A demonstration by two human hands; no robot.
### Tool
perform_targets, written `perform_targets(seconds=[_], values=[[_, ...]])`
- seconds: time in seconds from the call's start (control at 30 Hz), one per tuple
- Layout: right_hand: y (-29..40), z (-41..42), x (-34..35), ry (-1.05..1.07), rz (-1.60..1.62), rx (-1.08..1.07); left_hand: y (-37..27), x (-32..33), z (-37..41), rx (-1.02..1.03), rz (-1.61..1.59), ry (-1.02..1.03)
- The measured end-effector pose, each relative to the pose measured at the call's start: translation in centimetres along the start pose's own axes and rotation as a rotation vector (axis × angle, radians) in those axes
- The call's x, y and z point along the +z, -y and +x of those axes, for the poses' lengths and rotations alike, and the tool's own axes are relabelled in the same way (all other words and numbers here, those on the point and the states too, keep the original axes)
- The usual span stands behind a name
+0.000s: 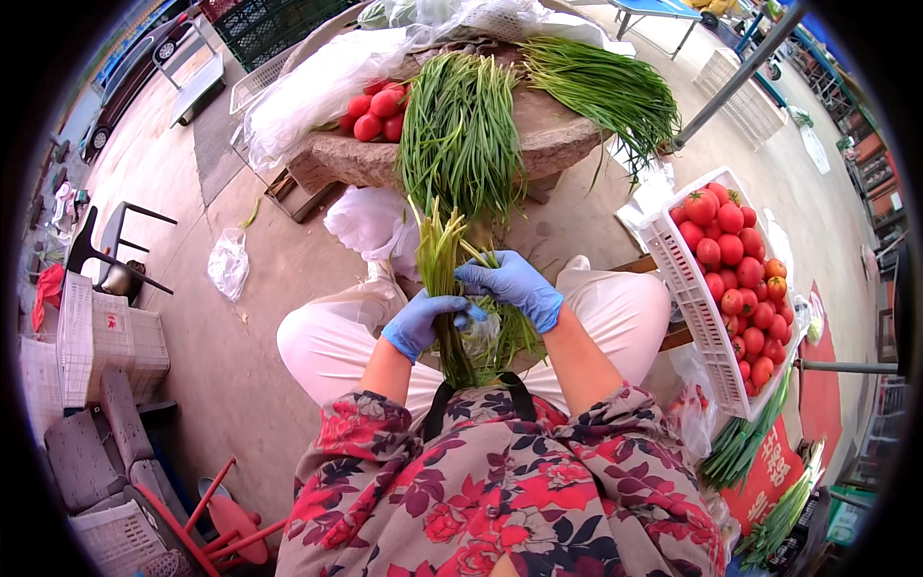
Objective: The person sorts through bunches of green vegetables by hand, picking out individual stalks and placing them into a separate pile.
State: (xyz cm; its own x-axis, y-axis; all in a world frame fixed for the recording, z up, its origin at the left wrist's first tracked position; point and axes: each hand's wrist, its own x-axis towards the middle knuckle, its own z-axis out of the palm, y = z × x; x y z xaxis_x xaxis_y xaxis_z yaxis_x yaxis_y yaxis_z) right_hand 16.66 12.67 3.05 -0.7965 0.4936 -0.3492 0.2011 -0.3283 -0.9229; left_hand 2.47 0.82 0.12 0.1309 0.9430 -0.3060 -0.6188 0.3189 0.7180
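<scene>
My left hand [431, 323], in a blue disposable glove, is closed around an upright bunch of garlic chives [441, 256], pale stem ends up. Close beside it, my right hand [513, 285], gloved alike, pinches a few chive stems [476, 254] between thumb and fingers. Loose green leaves lie in my lap below the right hand, next to a bit of clear plastic. In front of me, a big pile of chives [461, 130] hangs over the edge of a round stone table [559, 137]. A second chive pile [602, 94] lies on its right side.
Red tomatoes [378, 112] and white plastic sheeting [324, 86] lie on the table's left. A white crate [692, 310] of tomatoes [743, 281] stands to my right, with green bundles [750, 433] behind it. A red stool [238, 530] and stacked crates [108, 339] are on the left.
</scene>
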Motion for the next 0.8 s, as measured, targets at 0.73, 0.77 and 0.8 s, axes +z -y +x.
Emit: perform_targets(seconds=[0.73,0.77,0.8], values=[[-1.5,-0.2,0.1,-0.357,-0.671,-0.645,-1.0,-1.4,-0.4,-0.155,-0.267,0.147],[-1.4,-0.2,-0.6,-0.391,-0.683,-0.539,-1.1,-1.5,-0.4,-0.17,-0.269,0.168],[-0.8,-0.3,-1.3,-0.422,-0.692,-0.437,-1.2,-1.5,-0.4,-0.129,-0.199,0.143]])
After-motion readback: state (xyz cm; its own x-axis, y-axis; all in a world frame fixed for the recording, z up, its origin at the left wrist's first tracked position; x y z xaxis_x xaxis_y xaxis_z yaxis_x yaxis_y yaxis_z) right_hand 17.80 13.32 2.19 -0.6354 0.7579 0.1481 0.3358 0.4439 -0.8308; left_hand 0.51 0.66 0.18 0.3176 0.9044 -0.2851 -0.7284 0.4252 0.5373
